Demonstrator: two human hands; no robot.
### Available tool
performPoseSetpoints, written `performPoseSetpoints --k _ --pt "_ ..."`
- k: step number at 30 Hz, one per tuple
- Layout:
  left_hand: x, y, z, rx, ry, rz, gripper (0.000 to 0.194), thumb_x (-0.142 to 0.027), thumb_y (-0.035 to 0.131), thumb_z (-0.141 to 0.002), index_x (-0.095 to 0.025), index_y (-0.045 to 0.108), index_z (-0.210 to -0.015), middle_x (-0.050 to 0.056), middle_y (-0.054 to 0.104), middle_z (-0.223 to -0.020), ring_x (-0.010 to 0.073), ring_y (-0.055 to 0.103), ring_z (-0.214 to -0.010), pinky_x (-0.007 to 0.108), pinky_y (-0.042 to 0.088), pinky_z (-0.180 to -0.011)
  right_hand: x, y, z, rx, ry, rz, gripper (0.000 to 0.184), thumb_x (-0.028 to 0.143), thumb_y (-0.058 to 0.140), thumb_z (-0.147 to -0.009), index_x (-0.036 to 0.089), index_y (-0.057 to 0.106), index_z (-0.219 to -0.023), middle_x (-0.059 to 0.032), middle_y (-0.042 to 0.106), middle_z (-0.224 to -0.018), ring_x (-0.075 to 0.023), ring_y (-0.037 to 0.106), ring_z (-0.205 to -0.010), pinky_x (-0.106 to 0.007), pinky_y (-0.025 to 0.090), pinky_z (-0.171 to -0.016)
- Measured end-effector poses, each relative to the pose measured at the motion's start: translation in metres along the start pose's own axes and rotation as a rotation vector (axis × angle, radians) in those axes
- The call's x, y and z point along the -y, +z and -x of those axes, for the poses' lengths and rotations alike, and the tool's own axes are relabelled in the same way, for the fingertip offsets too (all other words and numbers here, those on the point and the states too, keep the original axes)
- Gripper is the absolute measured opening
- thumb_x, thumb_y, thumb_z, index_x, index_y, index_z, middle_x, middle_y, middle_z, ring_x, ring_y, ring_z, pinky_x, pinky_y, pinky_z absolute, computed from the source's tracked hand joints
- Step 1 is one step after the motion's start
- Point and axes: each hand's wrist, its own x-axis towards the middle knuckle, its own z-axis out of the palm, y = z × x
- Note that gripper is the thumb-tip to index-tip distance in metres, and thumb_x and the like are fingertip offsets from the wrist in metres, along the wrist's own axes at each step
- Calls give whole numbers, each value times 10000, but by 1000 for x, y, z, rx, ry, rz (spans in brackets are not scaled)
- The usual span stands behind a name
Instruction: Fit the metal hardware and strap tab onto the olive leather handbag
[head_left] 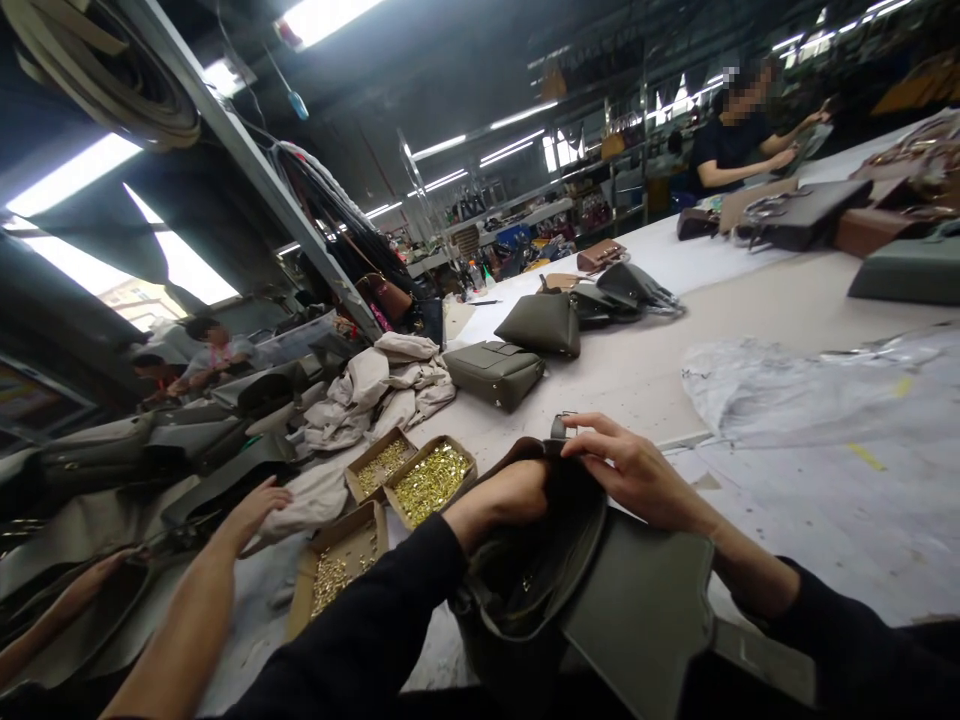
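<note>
A dark olive-green handbag (540,610) is in front of me with its mouth open and its flap (645,600) folded out to the right. My left hand (517,492) reaches into the bag near the far rim; its fingertips are hidden inside. With bent fingers, my right hand (637,468) grips the bag's upper rim, beside a small strap tab with a metal ring (561,426). Just left of the bag are cardboard trays of small gold-coloured metal fittings: one full tray (431,485), a second tray (381,463) behind it, and a partly filled one (334,580) nearer.
A co-worker's arm (199,600) extends close by on the left, near pale cloth (390,385). Olive bags (495,370) stand on the white table beyond the trays. Clear plastic wrapping (825,390) lies right. Another person (739,140) works at the far side, near more bags (810,215).
</note>
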Motion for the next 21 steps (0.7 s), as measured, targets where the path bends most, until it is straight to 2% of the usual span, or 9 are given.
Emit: performPoseSetpoints --k 2,3,6,7,10,12,17,19,21 --pt "0 -6 -1 67 -47 -133 255 -253 716 -951 -158 696 -1187 102 681 -1248 269 653 -1138 450 553 -1025 1 1 0 -21 18 -17 291 107 476 -942 250 697 -1065 -72 555 -1433 -238 638 -1185 -390 543 -992" --pt "0 -9 0 119 -62 -227 286 -157 727 -899 -169 712 -1184 101 695 -1248 280 644 -1172 451 516 -1076 1 2 0 -24 26 -28 289 108 474 -947 252 697 -1063 -70 547 -1442 -237 640 -1177 -393 542 -989" --pt "-3 -17 6 242 -113 -545 574 25 585 -765 -219 711 -1269 70 722 -1251 280 645 -1199 411 475 -1101 2 5 -1 -23 40 -65 293 117 467 -963 261 700 -1068 -62 547 -1438 -241 626 -1197 -419 522 -1018" --pt "-6 -18 9 255 -140 -570 630 25 533 -741 -224 696 -1296 59 728 -1231 265 664 -1158 387 507 -1045 2 7 -1 -20 46 -75 295 121 467 -969 265 702 -1074 -58 549 -1434 -240 624 -1198 -424 516 -1029" --pt "-17 -20 15 244 -196 -410 644 -22 486 -690 -194 685 -1278 52 736 -1125 218 693 -1003 279 555 -841 -1 10 -1 -16 56 -97 290 136 469 -983 274 705 -1080 -50 552 -1427 -237 625 -1193 -429 511 -1043" --pt "-24 -19 18 251 -153 -401 652 -43 489 -653 -191 691 -1255 47 722 -1133 208 678 -1012 249 545 -832 -1 11 -1 -8 52 -101 285 139 471 -984 273 704 -1080 -52 560 -1420 -240 622 -1199 -426 513 -1040" --pt "-24 -14 17 363 -58 -639 684 -55 477 -653 -198 677 -1291 50 703 -1211 239 641 -1119 298 511 -981 9 13 -1 56 34 -120 270 135 460 -987 257 692 -1055 -64 583 -1390 -224 658 -1118 -373 540 -952" --pt "-17 -11 16 419 -48 -696 585 -79 511 -687 -163 683 -1240 65 712 -1158 244 652 -1047 298 522 -936 15 14 -2 88 27 -132 273 127 452 -989 253 688 -1043 -61 586 -1386 -214 666 -1093 -362 537 -942" --pt "-9 -8 14 447 -47 -724 451 -140 586 -741 -141 689 -1181 60 714 -1062 230 650 -930 275 528 -820 18 15 -2 101 27 -135 273 122 456 -985 254 687 -1045 -55 586 -1390 -210 665 -1093 -360 532 -951"
